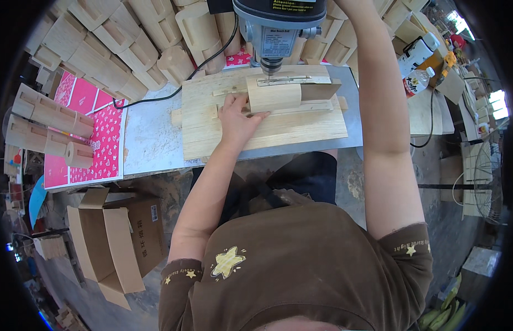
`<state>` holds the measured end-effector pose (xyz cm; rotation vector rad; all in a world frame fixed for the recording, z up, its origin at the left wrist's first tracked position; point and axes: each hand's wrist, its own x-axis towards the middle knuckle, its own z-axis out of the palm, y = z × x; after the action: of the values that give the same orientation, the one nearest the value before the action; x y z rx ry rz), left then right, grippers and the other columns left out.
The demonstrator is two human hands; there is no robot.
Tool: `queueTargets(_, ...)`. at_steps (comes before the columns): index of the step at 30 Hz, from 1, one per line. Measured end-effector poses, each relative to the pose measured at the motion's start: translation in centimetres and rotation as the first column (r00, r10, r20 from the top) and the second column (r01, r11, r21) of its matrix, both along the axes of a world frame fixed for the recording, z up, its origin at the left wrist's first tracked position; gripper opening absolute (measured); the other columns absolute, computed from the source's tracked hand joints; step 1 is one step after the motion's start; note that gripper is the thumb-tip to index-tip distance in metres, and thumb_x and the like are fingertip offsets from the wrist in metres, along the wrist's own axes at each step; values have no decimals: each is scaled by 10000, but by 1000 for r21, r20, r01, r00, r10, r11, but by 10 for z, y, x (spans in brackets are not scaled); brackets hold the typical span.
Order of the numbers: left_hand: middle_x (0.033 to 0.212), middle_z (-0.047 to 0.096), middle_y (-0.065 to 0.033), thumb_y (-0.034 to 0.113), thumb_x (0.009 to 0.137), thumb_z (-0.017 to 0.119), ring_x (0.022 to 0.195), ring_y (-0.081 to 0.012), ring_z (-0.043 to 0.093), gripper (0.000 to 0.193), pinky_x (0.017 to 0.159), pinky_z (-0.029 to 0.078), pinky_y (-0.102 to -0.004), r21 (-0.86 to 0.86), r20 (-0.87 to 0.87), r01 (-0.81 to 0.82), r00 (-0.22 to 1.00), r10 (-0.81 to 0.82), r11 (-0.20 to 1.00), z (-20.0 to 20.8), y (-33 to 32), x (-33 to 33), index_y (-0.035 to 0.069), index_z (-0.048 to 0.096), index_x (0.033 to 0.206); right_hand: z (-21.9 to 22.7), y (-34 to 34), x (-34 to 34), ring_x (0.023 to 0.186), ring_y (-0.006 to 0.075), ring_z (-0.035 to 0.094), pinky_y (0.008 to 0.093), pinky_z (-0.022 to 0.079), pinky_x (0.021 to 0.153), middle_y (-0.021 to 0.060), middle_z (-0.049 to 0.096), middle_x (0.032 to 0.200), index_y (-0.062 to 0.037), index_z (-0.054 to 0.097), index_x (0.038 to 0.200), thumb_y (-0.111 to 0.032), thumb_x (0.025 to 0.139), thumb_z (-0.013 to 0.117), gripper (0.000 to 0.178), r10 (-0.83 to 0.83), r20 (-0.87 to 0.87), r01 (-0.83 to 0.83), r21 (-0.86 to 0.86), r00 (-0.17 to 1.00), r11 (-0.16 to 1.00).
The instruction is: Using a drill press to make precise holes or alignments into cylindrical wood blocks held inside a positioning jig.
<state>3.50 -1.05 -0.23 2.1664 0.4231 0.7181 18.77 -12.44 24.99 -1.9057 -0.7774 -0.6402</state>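
My left hand (236,118) flat, pressing curved wooden block (273,95) on plywood jig (223,135) under drill press (278,25), my right arm raised past frame top, its grip I cannot tell, cardboard box (115,237) beside bench.

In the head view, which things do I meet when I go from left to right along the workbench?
Loose wooden pieces → pink patterned sheet → black cable → left hand → wooden block under the drill → white bottle.

Bare table (151,138) left of plywood board (256,129); drill press (278,27) overhead.
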Motion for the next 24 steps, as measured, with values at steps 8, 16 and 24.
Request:
queueTargets(8, 825, 555, -40, 220, 544, 828, 734, -174, 537, 399, 789, 361, -322, -78, 21, 134, 991, -133, 988, 3, 15, -4, 70, 645, 866, -155, -80, 1, 838, 315, 556, 364, 438, 739, 122, 613, 856, -20, 578, 982, -261, 845, 587, 277, 162, -155, -220, -516, 975, 828)
queueTargets(16, 728, 545, -21, 107, 565, 810, 658, -109, 534, 299, 591, 429, -235, -149, 16, 194, 981, -194, 970, 42, 75, -110, 28, 639, 797, -176, -122, -51, 836, 324, 504, 381, 400, 745, 122, 550, 821, -12, 550, 943, -94, 730, 666, 256, 308, -234, -385, -486, 922, 784)
queueTargets(24, 544, 532, -15, 324, 767, 718, 436, -45, 407, 370, 406, 286, -197, -706, -172, -208, 978, 121, 677, 75, 59, -147, 14, 586, 614, -172, -123, -92, 824, 310, 501, 363, 406, 726, 122, 547, 834, -7, 559, 923, -72, 713, 681, 252, 279, -330, -407, -433, 902, 804)
